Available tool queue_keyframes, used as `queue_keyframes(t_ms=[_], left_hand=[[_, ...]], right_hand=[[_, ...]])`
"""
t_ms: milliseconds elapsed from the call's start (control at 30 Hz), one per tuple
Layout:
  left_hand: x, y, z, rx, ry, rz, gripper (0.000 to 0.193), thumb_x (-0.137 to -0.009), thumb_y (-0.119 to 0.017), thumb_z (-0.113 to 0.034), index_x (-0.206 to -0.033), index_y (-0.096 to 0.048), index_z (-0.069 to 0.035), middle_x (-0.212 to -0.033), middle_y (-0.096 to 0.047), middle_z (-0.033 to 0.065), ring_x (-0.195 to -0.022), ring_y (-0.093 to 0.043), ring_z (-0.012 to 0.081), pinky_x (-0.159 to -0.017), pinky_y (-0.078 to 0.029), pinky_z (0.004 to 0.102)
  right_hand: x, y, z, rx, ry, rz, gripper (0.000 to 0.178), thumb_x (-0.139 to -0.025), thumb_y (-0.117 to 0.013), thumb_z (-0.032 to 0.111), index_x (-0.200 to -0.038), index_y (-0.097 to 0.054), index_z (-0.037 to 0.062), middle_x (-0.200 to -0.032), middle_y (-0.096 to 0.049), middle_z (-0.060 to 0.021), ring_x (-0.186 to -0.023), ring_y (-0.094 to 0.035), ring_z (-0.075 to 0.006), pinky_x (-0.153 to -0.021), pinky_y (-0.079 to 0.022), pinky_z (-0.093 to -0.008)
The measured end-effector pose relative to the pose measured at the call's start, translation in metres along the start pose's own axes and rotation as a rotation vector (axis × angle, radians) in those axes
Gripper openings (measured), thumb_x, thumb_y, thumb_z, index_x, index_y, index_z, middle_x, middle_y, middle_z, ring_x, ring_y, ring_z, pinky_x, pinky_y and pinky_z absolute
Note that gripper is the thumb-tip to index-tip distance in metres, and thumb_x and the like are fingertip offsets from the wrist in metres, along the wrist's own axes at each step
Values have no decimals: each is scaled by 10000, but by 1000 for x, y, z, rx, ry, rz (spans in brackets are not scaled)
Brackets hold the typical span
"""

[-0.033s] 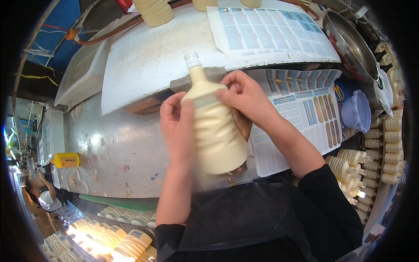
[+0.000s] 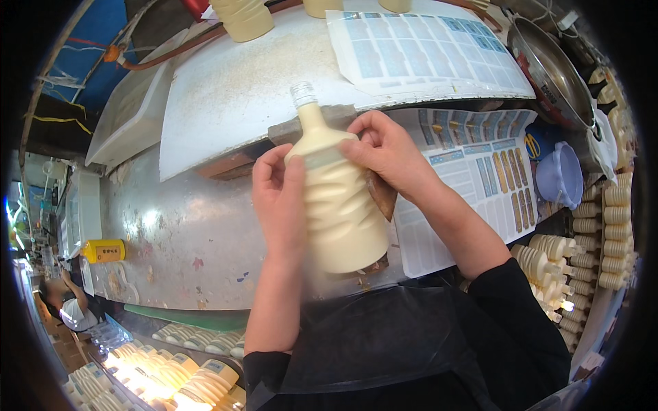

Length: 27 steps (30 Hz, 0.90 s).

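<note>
A cream bottle with wavy ridges on its body and a bare clear glass mouth lies tilted before me, neck pointing away. Across its shoulder runs a thin, bluish see-through label strip. My left hand is closed at the strip's left end, its thumb against the bottle and its fingers curled. At the other end my right hand pinches, thumb on the bottle's shoulder and forefinger bent. A brown wedge-shaped block shows beside the bottle, under my right hand. The bottle's underside is hidden.
Sheets of labels lie to the right, with another sheet on the raised white board. A lilac bucket and metal pan stand right. Several bottles fill the lower left. A yellow container sits left; a person is beyond.
</note>
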<state>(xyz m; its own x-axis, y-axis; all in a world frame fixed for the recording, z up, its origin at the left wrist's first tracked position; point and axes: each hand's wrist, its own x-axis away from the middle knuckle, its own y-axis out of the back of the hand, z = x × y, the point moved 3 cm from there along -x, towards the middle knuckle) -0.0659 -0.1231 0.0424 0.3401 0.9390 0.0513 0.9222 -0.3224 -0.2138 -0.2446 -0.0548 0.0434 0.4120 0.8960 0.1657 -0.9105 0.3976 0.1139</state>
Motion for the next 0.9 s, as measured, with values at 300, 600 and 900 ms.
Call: queue_keyframes(t_ms=[300,600,900], left_hand=[[-4,12,3,160,127,-15,265,-1073,-546,-155,-1274,-633,-7,-1089,-703,54,-935,-648,108,-830,-538,264],[3,4,3,279,204,-4,343,-1007,-628,-72,-1335,-573,11,-1279,-640,111,-1107,-630,165,-967,-526,315],[2,3,6,182,149,-22,363,-997,-661,-115,-1323,-575,21,-1269,-643,125,-1112,-627,162,-972,-520,310]], right_hand=[[5,8,4,-261,-83,96,320,-992,-706,272,-1152,-573,30,-887,-626,10,-747,-543,-31,-651,-437,-195],[3,2,0,-55,-24,39,325,-966,-739,236,-1142,-564,26,-837,-634,7,-766,-563,-33,-682,-450,-199],[5,1,2,-2,-17,10,351,-955,-751,244,-1149,-567,17,-837,-610,14,-758,-538,-30,-683,-436,-196]])
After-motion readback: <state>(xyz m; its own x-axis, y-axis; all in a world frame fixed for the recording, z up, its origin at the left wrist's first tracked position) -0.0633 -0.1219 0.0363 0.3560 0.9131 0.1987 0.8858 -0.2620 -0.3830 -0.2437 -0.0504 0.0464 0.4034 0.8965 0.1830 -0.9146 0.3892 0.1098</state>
